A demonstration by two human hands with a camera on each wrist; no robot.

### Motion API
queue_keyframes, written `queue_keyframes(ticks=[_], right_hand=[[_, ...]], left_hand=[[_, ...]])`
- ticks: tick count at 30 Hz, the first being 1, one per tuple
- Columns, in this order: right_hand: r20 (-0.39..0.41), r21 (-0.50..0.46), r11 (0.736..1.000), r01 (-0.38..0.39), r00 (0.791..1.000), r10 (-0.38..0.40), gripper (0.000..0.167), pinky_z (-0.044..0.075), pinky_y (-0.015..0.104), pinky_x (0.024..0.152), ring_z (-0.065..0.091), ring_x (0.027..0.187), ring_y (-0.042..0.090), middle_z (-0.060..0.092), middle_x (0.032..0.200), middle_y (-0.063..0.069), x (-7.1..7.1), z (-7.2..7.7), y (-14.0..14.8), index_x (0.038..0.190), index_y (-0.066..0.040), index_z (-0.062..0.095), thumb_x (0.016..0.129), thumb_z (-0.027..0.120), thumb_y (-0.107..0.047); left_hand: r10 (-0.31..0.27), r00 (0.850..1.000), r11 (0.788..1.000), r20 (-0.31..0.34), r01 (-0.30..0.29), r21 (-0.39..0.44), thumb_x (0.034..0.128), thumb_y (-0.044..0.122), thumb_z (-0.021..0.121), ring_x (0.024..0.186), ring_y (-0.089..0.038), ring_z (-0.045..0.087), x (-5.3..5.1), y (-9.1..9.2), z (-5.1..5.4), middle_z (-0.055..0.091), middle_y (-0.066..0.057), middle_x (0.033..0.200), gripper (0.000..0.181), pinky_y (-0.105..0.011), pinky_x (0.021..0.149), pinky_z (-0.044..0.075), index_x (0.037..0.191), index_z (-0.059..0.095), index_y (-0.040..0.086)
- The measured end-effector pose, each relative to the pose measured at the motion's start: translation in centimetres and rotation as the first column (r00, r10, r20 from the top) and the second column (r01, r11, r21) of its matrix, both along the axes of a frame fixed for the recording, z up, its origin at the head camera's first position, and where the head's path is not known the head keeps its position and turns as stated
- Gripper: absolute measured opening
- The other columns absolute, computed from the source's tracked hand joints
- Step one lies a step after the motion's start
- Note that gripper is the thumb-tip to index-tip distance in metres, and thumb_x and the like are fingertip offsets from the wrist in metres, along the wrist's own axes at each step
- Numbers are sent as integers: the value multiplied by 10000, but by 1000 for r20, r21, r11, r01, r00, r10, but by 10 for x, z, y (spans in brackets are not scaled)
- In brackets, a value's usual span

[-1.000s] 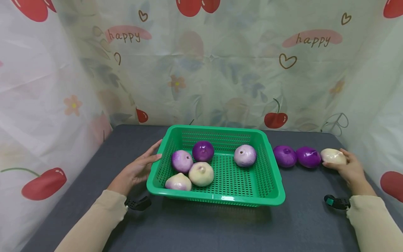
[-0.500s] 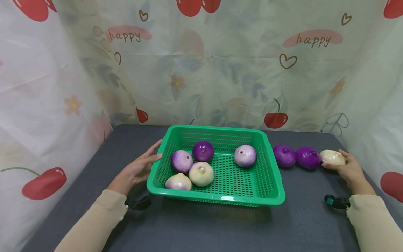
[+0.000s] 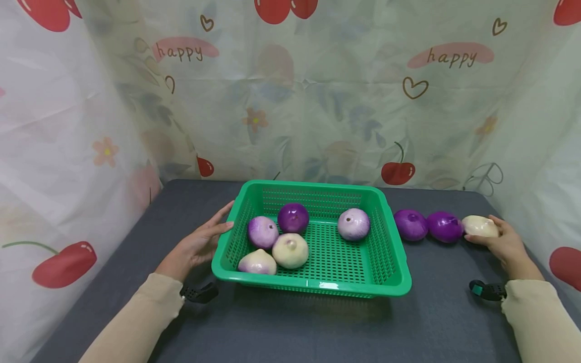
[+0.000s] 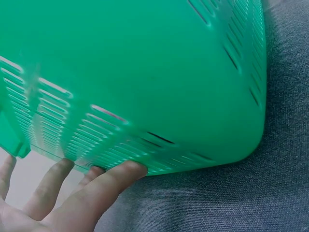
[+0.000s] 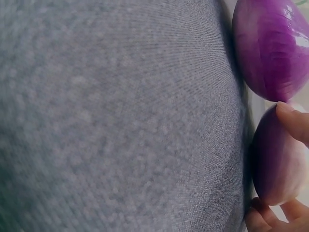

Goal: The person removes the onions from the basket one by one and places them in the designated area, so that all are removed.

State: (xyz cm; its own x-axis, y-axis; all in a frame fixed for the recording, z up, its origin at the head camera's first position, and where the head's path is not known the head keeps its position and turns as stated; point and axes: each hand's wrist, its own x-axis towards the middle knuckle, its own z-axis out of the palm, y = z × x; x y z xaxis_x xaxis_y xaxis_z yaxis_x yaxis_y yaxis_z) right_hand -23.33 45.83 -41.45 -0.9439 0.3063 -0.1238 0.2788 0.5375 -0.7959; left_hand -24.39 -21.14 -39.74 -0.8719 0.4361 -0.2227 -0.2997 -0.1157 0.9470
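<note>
At the table's right end, my right hand (image 3: 510, 247) grips a pale onion (image 3: 480, 226) between thumb and fingers. The right wrist view shows purple on this onion's (image 5: 275, 157) lower side; it lies against the dark cloth. Its tip meets a purple onion (image 3: 445, 227), and a second purple onion (image 3: 410, 225) continues the row toward the basket. On the other side, my left hand (image 3: 195, 247) touches the left end of a green plastic basket (image 3: 313, 288) with extended fingers. In the left wrist view, fingertips (image 4: 133, 168) rest against its slotted wall.
Inside the basket are a dark purple onion (image 3: 293, 218), a light purple onion (image 3: 263, 232), a cream onion (image 3: 290, 250) and a pale one (image 3: 257, 262) at the left. Another light purple onion (image 3: 353, 224) sits apart at right. A printed curtain (image 3: 304, 126) surrounds the dark table (image 3: 295, 333).
</note>
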Motion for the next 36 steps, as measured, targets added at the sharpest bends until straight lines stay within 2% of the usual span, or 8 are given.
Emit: queue_keyframes(ticks=[10, 16, 25, 30, 34, 36], right_hand=[[4, -1, 1000, -20, 1000, 20, 1032, 143, 692, 1085, 50, 1381, 575, -73, 1543, 341, 5, 5, 1, 1522, -9, -67, 895, 680, -346], [9, 3, 1000, -28, 1000, 28, 1026, 153, 696, 1078, 69, 1374, 582, -48, 1531, 367, 7, 5, 2, 1520, -6, -70, 901, 672, -350], [65, -37, 998, 59, 996, -56, 975, 173, 674, 1095, 105, 1375, 582, 26, 1500, 419, 9, 9, 8, 1518, 31, -32, 924, 607, -406], [36, -42, 997, 68, 997, -67, 933, 185, 679, 1086, 83, 1385, 573, 7, 1530, 379, 11, 26, 11, 1530, 28, 28, 934, 590, -418], [-46, -28, 999, 30, 998, -31, 899, 187, 674, 1086, 97, 1404, 529, 64, 1558, 318, 10, 49, 0, 1559, -79, 76, 926, 598, -445], [-93, -3, 1000, 1, 996, -2, 857, 201, 652, 1096, 123, 1428, 468, 173, 1587, 210, 9, 61, -10, 1566, -166, 117, 922, 600, -463]], left_hand=[[-8, 1000, 1000, -9, 8, 4, 1031, 194, 468, 1302, -384, 439, 0, 1, 0, 153, -165, 1576, 692, -580, 937, 470, 1545, 58, 408], [-13, 1000, 1000, -4, 13, 14, 1030, 193, 471, 1316, -387, 424, 0, 2, 0, 148, -166, 1578, 698, -580, 946, 465, 1545, 53, 410], [-14, 1000, 1000, 0, 14, 11, 1028, 195, 477, 1323, -385, 413, 0, 2, 0, 149, -155, 1580, 697, -581, 957, 458, 1543, 62, 415], [-11, 1000, 1000, -8, 11, -5, 1023, 215, 490, 1306, -369, 430, 0, 1, 0, 157, -152, 1576, 699, -578, 960, 458, 1542, 66, 417], [-19, 1000, 1000, -20, 19, -9, 1025, 222, 485, 1277, -343, 460, 0, 0, -1, 165, -152, 1571, 693, -570, 950, 469, 1543, 66, 415], [-23, 1000, 1000, -21, 22, -8, 1029, 219, 476, 1267, -334, 472, 0, -1, -1, 164, -159, 1571, 690, -569, 947, 471, 1543, 60, 414]])
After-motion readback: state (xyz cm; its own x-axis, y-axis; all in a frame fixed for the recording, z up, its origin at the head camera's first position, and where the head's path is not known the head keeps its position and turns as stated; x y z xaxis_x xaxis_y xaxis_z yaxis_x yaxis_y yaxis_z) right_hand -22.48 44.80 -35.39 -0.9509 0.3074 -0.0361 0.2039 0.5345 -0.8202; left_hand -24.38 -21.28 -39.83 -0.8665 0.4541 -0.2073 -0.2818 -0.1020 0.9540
